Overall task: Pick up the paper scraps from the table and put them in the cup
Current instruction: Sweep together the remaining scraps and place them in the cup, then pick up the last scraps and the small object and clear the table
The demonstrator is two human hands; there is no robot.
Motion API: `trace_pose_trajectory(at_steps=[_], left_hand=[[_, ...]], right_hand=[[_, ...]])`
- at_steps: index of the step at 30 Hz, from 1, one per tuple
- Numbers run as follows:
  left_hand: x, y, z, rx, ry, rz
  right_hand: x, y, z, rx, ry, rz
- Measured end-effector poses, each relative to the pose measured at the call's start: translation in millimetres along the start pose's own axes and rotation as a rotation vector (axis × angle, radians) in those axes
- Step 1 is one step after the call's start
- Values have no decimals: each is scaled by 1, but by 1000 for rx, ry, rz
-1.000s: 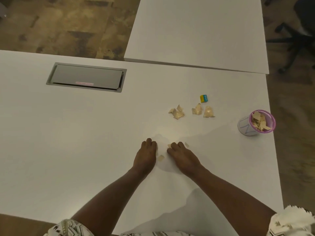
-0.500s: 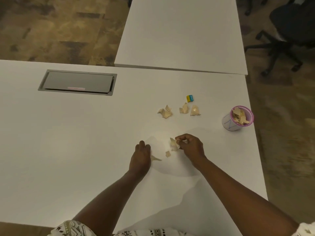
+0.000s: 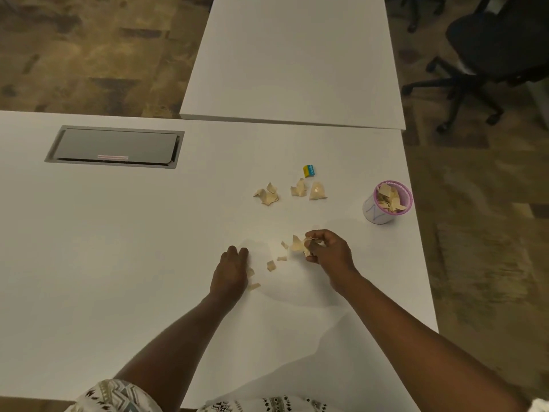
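Observation:
My right hand (image 3: 328, 251) is raised a little above the white table (image 3: 118, 233), its fingers pinched on a bunch of tan paper scraps (image 3: 300, 244). My left hand (image 3: 231, 270) lies flat on the table, palm down, with small scraps (image 3: 254, 286) at its right edge. Loose bits (image 3: 271, 265) lie between the hands. Three crumpled scraps (image 3: 267, 195) (image 3: 298, 188) (image 3: 317, 191) sit farther back. The white cup with a pink rim (image 3: 375, 212) stands at the right, near the table's edge, holding several scraps.
A small yellow and blue eraser (image 3: 309, 171) lies behind the far scraps. A grey cable hatch (image 3: 116, 147) is set into the table at the left. A second white table (image 3: 297, 60) abuts the back. A black office chair (image 3: 487, 49) stands at the right.
My right hand has lifted off the table with scraps pinched in its fingers and moved right. My left hand stayed flat. Small bits are now uncovered between the hands.

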State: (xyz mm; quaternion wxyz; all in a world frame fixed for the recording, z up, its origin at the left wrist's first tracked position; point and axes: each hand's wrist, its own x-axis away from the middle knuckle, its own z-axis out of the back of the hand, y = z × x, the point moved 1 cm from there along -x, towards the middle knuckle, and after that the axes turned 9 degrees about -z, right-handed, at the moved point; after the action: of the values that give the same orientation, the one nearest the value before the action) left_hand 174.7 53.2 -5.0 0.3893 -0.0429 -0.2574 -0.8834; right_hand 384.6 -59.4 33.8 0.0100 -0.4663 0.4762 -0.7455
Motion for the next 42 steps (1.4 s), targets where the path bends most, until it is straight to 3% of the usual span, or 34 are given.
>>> trace_pose_trajectory(at_steps=[6,14,25,31,36,42], left_hand=[[-7,7,0,41,37,111],[-20,23,4,353,216,396],[-60,99,24,677,225,329],[-99,159,22,771,196,200],[-135,220,28,799,180,107],[-167,272,25,709,179,10]], right_hand=[[-3,-2,18,69,11,21],[-10,1,30,195,53,51],[-18,-21,60,193,120,135],[-25,-52,103,219,254,243],[-41,-75,139,295,465,281],[-61,-98,160,359,550,234]])
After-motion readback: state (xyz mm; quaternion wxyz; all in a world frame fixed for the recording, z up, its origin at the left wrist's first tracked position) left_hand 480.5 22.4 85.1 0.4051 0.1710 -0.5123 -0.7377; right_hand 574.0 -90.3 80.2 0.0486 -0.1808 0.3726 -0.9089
